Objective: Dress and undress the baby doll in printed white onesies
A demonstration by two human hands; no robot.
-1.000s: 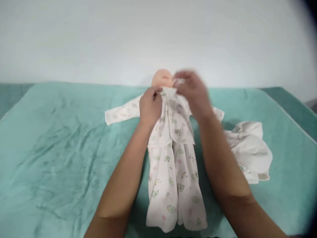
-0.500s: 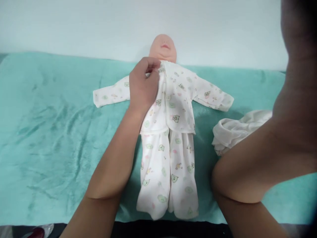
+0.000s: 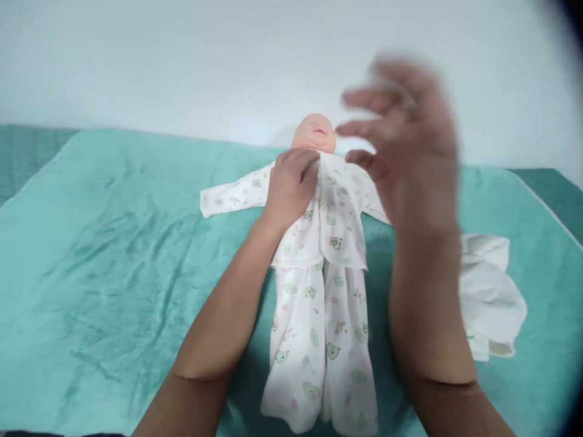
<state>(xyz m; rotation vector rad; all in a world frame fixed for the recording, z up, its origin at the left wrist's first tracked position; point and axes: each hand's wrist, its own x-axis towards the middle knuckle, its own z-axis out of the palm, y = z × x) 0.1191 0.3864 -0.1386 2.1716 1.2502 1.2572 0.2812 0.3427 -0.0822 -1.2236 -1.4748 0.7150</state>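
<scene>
Head view: on my feed the doll (image 3: 315,136) lies on its back along the middle of the green cloth (image 3: 113,273), its long axis running almost straight away from me. The head end points to the wall (image 3: 182,60); the legs of the trousers (image 3: 298,346) point back toward me, side by side. One sleeve of the top (image 3: 342,224) stretches out to the left, dipping slightly my way; the other goes right, its cuff hidden behind my right arm (image 3: 426,303). My left hand (image 3: 293,185) lies on the top just below the neck, fingers bent; I cannot tell whether they pinch the fabric. My right hand (image 3: 412,145), blurred, is raised near the doll's other shoulder, fingers spread wide apart. I see a crumpled white bundle (image 3: 494,297) on the right, partly behind that arm.
</scene>
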